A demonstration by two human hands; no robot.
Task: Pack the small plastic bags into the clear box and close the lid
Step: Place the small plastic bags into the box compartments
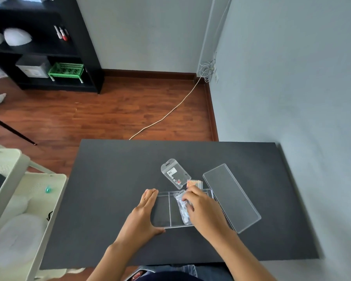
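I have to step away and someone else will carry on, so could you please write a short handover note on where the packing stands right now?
Left hand: flat on the table, against the left end of the clear box, steadying it.
Right hand: over the box, fingers on a small bag that is going into a compartment right of the divider.
On the table beyond the box: a labelled clear bag and a colourful bag.
The lid lies off the box, to its right.
Done: one bag almost placed.
Left: seat it, pack the other two bags, close the lid.
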